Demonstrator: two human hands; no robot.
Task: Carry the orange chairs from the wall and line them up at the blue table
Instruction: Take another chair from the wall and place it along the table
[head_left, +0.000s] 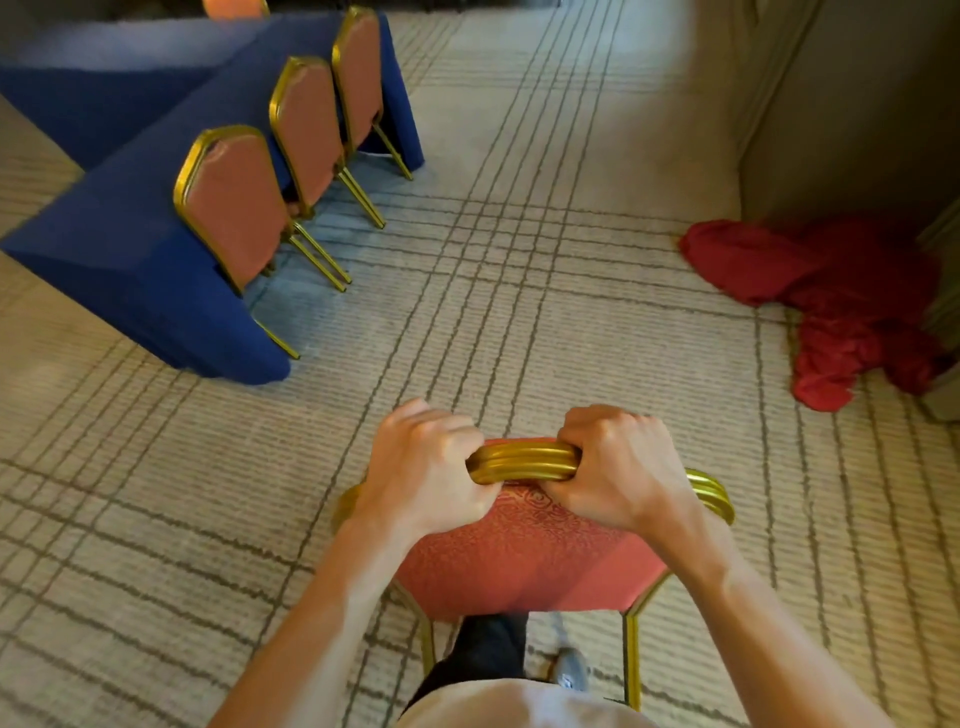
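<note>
A: In the head view, where is the orange padded, gold-framed chair (524, 566) held?
B: Its top rail is gripped by the left hand (423, 467) and right hand (623, 467), fingers (447, 423) clamped round it.
A: And the blue-clothed desk (104, 260)?
B: Three matching chairs (306, 119) are lined against it, well apart.

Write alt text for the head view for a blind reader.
The left hand and right hand grip the gold top rail of an orange chair. Three more chairs stand along the blue table; a red cloth lies at right.

chair frame (524, 462): glossy gold metal | seat back (524, 561): patterned cloth | table cover (130, 260): matt cloth
</note>
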